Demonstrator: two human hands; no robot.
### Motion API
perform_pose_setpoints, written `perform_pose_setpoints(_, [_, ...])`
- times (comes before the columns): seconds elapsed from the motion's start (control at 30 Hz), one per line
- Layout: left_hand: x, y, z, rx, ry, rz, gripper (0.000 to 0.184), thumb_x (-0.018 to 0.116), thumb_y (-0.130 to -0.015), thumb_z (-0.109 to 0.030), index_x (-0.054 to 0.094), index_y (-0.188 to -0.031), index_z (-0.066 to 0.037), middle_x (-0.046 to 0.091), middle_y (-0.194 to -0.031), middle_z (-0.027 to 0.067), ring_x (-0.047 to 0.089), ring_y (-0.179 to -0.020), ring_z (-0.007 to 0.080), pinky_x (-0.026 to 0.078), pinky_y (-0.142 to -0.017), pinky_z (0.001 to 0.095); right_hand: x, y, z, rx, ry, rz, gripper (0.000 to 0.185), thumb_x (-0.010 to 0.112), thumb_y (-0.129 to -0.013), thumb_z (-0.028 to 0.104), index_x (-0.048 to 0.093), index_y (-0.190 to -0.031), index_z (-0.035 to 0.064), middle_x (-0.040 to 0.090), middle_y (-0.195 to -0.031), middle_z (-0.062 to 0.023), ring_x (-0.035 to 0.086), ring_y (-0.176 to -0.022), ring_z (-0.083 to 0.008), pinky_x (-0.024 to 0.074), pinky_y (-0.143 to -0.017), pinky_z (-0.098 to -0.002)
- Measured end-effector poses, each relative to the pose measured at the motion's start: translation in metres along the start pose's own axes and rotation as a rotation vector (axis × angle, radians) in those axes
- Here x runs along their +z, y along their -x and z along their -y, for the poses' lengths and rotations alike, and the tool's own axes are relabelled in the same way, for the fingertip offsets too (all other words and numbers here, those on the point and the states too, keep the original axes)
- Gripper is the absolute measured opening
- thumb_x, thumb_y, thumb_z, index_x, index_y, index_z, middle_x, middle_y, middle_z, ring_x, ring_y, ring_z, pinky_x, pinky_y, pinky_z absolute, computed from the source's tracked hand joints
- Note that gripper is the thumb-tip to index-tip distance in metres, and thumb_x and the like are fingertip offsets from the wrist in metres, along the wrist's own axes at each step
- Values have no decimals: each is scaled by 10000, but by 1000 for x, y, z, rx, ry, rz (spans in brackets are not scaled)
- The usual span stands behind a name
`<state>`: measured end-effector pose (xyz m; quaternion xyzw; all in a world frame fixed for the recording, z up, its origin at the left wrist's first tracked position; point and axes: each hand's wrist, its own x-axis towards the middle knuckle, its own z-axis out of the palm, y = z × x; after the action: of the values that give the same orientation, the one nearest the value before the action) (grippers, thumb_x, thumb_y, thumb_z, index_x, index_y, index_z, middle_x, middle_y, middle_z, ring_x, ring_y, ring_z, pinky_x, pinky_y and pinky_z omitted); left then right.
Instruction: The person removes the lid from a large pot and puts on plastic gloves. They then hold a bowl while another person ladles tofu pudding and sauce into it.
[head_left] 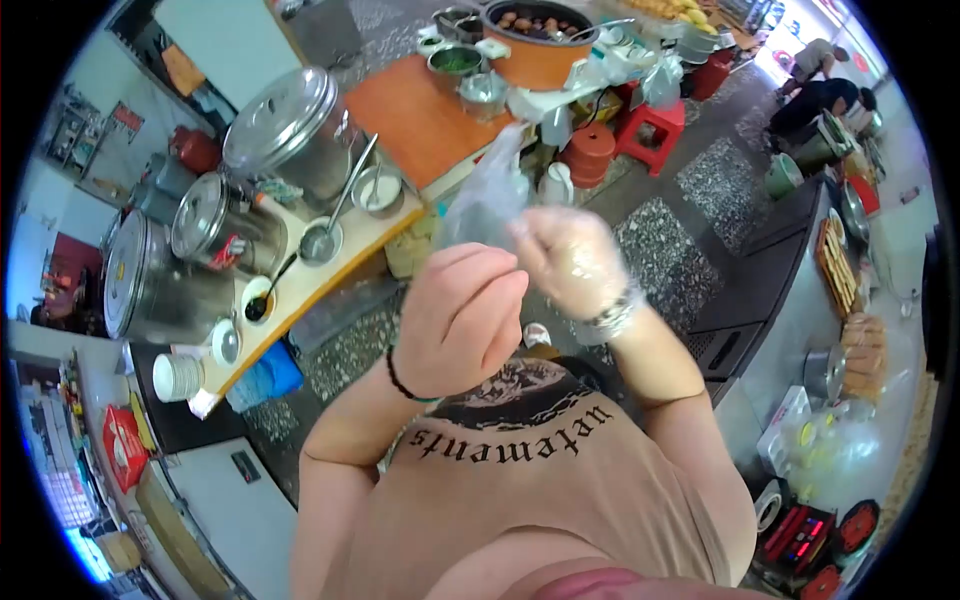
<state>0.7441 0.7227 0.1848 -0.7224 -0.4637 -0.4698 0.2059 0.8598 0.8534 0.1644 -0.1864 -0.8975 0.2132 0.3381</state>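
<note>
My left hand (465,322), bare with a dark bead bracelet at the wrist, is raised in front of my chest with its fingers curled together. What its fingertips grip, if anything, is hidden. Beside it, my right hand (575,262) is blurred by motion and wears a clear plastic glove. Its fingers are pinched at the edge of a thin clear plastic bag (488,195). The bag stretches up and away beyond both hands, and its lower part is hidden behind my left hand.
Lidded steel pots (285,125) stand left, beside a counter (375,235) with bowls and ladles. An orange board (425,120) and a large pot (540,55) lie ahead. A red stool (650,135) stands beyond. Right is a steel counter (765,385). People bend over at the upper right.
</note>
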Motion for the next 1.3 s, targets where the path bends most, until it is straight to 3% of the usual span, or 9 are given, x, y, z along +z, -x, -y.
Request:
perform_pose_setpoints(0.27, [71,112,51,-706,405,295,302,475,-843,22,477,-1145,13,570,-1032,187,586,-943,341,484,-843,390,64,33,-24,118,151,172,254,523,-863,258,601,-731,56,624,-709,-175,626,-678,-355,510,-618,-451])
perform_pose_setpoints(0.33, [82,103,48,-764,124,929,352,459,-873,-18,450,-1221,27,588,-1028,184,605,-955,287,482,-838,371,77,41,-31,68,189,149,236,532,-862,265,602,-752,69,626,-704,-152,632,-675,-335,514,-613,-439])
perform_pose_setpoints(0.4, [97,105,61,-321,201,477,419,504,-888,-96,423,-1274,45,616,-1023,188,608,-960,260,477,-843,382,79,48,-35,63,195,120,224,537,-862,263,597,-757,74,623,-700,-141,633,-665,-325,514,-608,-433])
perform_pose_setpoints(0.47, [142,158,106,-1048,848,461,432,434,-910,-33,392,-1334,41,500,-1281,269,500,-1194,327,371,-1019,349,78,54,-39,57,200,98,212,541,-861,260,592,-762,80,621,-696,-130,634,-655,-315,514,-604,-428])
perform_pose_setpoints(0.53, [123,111,84,-856,415,563,436,422,-948,-42,366,-1376,24,479,-1331,213,453,-1253,271,335,-1062,337,76,54,-49,61,164,41,188,595,-833,219,560,-724,70,589,-688,-124,611,-648,-325,505,-597,-417])
perform_pose_setpoints(0.63, [152,105,86,-1264,1153,-153,480,432,-974,-105,302,-1422,6,386,-1414,173,388,-1305,279,320,-1096,390,72,60,-70,89,241,32,188,575,-841,220,561,-710,86,587,-667,-109,609,-615,-312,506,-583,-412])
perform_pose_setpoints(0.87, [203,43,73,-1172,1640,-208,477,446,-933,-24,345,-1396,19,402,-1409,134,421,-1278,236,335,-1075,334,7,55,-104,13,80,-58,161,594,-802,198,534,-686,103,572,-660,-95,602,-611,-298,496,-555,-402])
perform_pose_setpoints(1.07, [298,12,68,-843,720,192,225,432,-1006,-196,528,-1095,-13,520,-1034,25,497,-970,136,412,-877,291,-59,63,-172,18,184,-124,162,614,-771,177,519,-677,86,556,-646,-92,591,-613,-294,489,-564,-399])
perform_pose_setpoints(1.3, [367,-70,23,-1316,1537,156,602,309,-997,-487,382,-1354,-7,499,-1241,107,485,-1153,206,389,-1003,358,-121,67,-239,89,217,-93,129,603,-753,183,559,-702,73,583,-657,-115,605,-626,-311,494,-573,-419])
